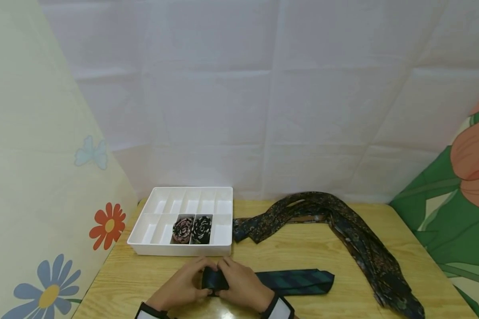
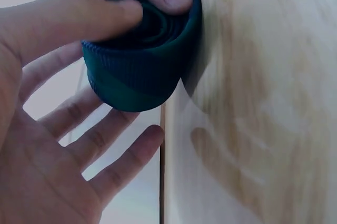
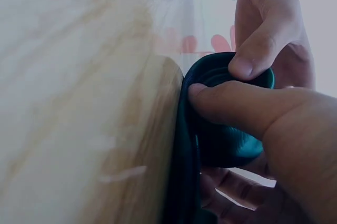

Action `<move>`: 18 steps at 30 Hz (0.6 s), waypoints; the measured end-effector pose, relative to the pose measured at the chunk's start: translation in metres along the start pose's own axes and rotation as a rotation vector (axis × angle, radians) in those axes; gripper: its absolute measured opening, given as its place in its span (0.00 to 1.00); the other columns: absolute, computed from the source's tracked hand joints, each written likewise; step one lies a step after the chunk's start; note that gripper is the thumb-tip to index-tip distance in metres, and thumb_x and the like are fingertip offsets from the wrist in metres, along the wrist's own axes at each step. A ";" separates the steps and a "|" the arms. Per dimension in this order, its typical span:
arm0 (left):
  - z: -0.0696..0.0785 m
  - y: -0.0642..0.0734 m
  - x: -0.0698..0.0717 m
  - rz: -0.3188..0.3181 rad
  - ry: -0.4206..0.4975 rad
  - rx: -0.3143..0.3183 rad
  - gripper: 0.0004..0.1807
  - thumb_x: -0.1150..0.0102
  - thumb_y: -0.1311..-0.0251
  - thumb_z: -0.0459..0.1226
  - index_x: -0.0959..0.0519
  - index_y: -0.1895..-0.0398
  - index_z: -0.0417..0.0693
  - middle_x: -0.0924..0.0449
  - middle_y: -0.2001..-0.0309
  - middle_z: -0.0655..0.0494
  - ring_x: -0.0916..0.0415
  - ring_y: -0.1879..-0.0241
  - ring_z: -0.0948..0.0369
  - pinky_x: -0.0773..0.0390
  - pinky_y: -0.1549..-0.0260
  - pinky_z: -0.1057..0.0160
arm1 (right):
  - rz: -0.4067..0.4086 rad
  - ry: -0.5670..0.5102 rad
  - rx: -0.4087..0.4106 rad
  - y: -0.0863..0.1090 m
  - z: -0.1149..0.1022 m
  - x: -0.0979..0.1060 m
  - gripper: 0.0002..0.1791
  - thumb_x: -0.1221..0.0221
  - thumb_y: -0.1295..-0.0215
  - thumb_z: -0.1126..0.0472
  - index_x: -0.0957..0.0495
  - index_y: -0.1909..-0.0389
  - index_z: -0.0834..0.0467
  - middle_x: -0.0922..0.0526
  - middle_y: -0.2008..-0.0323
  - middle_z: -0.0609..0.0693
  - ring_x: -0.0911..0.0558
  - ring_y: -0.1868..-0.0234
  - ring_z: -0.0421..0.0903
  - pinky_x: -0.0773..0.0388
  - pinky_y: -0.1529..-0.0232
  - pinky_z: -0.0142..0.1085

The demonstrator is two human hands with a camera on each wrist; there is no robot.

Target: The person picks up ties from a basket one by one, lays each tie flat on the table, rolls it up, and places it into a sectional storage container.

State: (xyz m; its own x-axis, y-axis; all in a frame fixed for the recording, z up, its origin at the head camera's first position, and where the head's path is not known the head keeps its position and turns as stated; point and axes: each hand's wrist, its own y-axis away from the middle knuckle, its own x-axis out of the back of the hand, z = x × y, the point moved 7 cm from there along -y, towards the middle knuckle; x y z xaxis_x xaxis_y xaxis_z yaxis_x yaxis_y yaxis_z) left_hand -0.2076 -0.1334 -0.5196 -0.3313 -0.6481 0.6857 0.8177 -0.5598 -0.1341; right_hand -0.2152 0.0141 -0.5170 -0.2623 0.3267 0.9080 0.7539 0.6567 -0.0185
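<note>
A dark green and navy striped necktie lies on the table, its left part wound into a roll. The left hand holds the roll from the left, thumb on its coiled side and fingers on the far side. From the right, the right hand grips the same roll, its thumb pressed against the coil. In the left wrist view the spiral layers of the roll show between both thumbs. The flat end of the tie trails out to the right from under the right hand.
A white divided tray stands behind the hands to the left. Two rolled patterned ties, one pinkish and one black and white, sit side by side in its front row. Several dark patterned ties lie in a curved bundle at the right.
</note>
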 end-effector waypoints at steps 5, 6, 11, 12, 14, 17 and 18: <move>0.000 0.000 -0.002 -0.008 0.018 -0.037 0.22 0.26 0.43 0.31 0.16 0.49 0.64 0.19 0.47 0.65 0.24 0.46 0.68 0.20 0.46 0.64 | 0.007 -0.043 0.025 0.005 0.000 0.000 0.28 0.27 0.37 0.39 0.23 0.43 0.47 0.24 0.51 0.41 0.24 0.57 0.32 0.22 0.61 0.30; 0.000 0.000 -0.002 -0.002 0.016 -0.049 0.21 0.26 0.44 0.30 0.15 0.50 0.63 0.18 0.47 0.65 0.23 0.46 0.68 0.19 0.46 0.65 | 0.009 -0.051 0.032 0.006 -0.001 0.000 0.28 0.28 0.36 0.38 0.23 0.42 0.46 0.24 0.50 0.41 0.24 0.57 0.32 0.22 0.60 0.30; 0.003 0.000 -0.004 0.016 -0.032 -0.097 0.23 0.24 0.43 0.33 0.14 0.46 0.64 0.19 0.43 0.65 0.24 0.44 0.67 0.19 0.44 0.62 | 0.006 -0.046 0.025 0.009 0.000 0.000 0.25 0.27 0.35 0.43 0.22 0.43 0.46 0.23 0.50 0.41 0.23 0.55 0.33 0.21 0.58 0.31; 0.004 0.000 -0.005 0.015 -0.039 -0.104 0.24 0.24 0.43 0.33 0.15 0.44 0.65 0.20 0.43 0.65 0.24 0.43 0.67 0.19 0.44 0.62 | 0.009 -0.034 0.024 0.009 0.000 0.001 0.24 0.26 0.36 0.45 0.22 0.44 0.47 0.23 0.50 0.41 0.23 0.54 0.33 0.20 0.57 0.32; 0.005 -0.001 -0.007 0.013 -0.052 -0.112 0.26 0.24 0.43 0.33 0.15 0.43 0.66 0.20 0.43 0.66 0.24 0.43 0.67 0.19 0.43 0.62 | 0.012 -0.027 0.018 0.009 0.000 0.001 0.24 0.25 0.37 0.46 0.22 0.44 0.48 0.23 0.51 0.41 0.23 0.54 0.34 0.20 0.56 0.32; 0.006 -0.001 -0.008 0.011 -0.061 -0.115 0.27 0.24 0.44 0.31 0.15 0.43 0.64 0.20 0.44 0.65 0.24 0.45 0.68 0.19 0.45 0.63 | 0.018 -0.073 0.012 0.010 0.001 0.002 0.26 0.26 0.37 0.43 0.22 0.43 0.48 0.24 0.50 0.42 0.23 0.54 0.33 0.20 0.56 0.32; 0.006 -0.001 -0.008 0.012 -0.068 -0.113 0.26 0.25 0.45 0.30 0.14 0.43 0.63 0.20 0.45 0.65 0.23 0.46 0.68 0.18 0.46 0.63 | 0.020 -0.088 0.011 0.011 0.002 0.002 0.26 0.26 0.36 0.43 0.22 0.43 0.47 0.25 0.51 0.42 0.24 0.55 0.33 0.20 0.57 0.32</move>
State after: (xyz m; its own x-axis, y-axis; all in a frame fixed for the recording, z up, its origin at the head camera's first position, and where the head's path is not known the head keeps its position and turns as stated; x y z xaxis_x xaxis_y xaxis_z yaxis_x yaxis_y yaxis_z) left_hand -0.2029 -0.1241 -0.5206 -0.2864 -0.6205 0.7301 0.7618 -0.6096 -0.2193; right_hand -0.2085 0.0232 -0.5159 -0.2994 0.3982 0.8671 0.7528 0.6569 -0.0417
